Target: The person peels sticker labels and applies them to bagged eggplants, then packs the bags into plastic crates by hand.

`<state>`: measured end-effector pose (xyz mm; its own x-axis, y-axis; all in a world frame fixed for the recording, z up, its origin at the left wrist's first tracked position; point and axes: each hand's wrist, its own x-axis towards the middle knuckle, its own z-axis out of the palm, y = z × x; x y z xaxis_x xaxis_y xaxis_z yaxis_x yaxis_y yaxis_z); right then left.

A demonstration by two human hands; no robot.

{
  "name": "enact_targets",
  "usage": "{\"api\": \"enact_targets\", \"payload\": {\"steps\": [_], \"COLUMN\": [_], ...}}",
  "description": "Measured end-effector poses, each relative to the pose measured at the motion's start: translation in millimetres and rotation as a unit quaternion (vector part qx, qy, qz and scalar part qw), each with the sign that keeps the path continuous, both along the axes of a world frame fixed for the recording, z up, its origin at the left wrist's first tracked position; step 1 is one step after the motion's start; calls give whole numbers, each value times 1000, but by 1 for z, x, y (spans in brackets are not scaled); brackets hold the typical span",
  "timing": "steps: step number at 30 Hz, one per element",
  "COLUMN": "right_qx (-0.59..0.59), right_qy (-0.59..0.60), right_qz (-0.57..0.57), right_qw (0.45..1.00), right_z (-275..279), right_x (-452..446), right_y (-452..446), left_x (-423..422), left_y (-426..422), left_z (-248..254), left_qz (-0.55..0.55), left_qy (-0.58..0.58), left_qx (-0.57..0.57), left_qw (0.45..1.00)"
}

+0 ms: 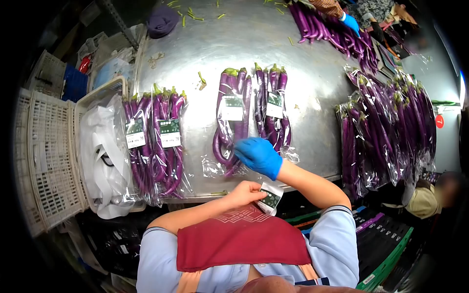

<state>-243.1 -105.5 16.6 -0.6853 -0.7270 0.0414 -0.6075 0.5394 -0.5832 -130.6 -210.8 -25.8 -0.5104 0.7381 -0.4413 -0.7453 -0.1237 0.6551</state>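
Observation:
My bare left hand (243,193) is closed at the table's front edge, pinching green-and-white labels (272,196) against the apron. My right hand (259,156), in a blue glove, is over the lower end of a clear bag of long purple eggplants (237,128). Its fingers are bent together; their tips are blurred, and I cannot make out what they hold. A label (232,108) lies across that bag's upper part. Just right of it is a second labelled eggplant bag (273,123). Two more labelled eggplant bags (161,154) lie side by side at the table's left edge.
Bagged eggplants (386,127) are heaped at the table's right edge. A co-worker's blue-gloved hand (350,23) touches loose eggplants (312,24) at the far right. A white basket (80,146) with plastic bags stands left. A purple cloth item (161,21) and stem scraps lie far back.

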Motion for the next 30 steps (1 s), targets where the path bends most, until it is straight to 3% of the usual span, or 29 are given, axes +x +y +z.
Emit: {"api": "enact_targets", "payload": {"steps": [3, 5, 7, 9, 10, 11, 13, 14, 17, 19, 22, 24, 27, 30], "right_qx": [-34, -17, 6, 36, -116, -255, -292, -326, -300, -389, -343, -326, -311, -334], "right_qy": [20, -128, 55, -128, -144, -310, -442, -441, -395, -414, -413, -455, -461, -544], "right_qz": [-165, -280, -381, -422, -413, -445, -379, -391, -376, -357, -319, -279, -217, -177], "right_qw": [985, 951, 923, 897, 892, 800, 758, 739, 783, 742, 781, 780, 802, 749], "right_z": [-9, -17, -45, -54, -51, -42, -64, -67, -33, 12, 43, 74, 75, 57], "right_x": [4, -36, -50, -52, -52, -43, -49, -43, -35, -20, -10, -4, 2, 21], "right_y": [40, 76, 96, 84, 73, 71, 85, 88, 90, 59, 26, -15, -76, -133], "left_x": [-4, 0, 8, 9, 12, 14, 16, 16, 19, 23, 23, 30, 36, 38], "left_y": [2, 6, 11, 6, 4, 2, -6, -9, -20, -26, -34, -34, -36, -37], "left_z": [8, 2, 0, 8, 6, 3, 4, 4, 4, 9, 22, 18, 19, 18], "left_qz": [-14, -29, 4, -9, -10, -12, -22, -26, -29, -24, -73, -77, -113, -147], "left_qy": [-14, 7, 45, 49, 53, 58, 31, 20, 32, 49, 125, 147, 214, 264], "left_qx": [30, 46, 44, 43, 37, 32, 29, 30, 25, 21, -12, 26, 50, -15], "left_qw": [999, 998, 998, 998, 998, 998, 999, 999, 999, 998, 989, 986, 969, 953]}}
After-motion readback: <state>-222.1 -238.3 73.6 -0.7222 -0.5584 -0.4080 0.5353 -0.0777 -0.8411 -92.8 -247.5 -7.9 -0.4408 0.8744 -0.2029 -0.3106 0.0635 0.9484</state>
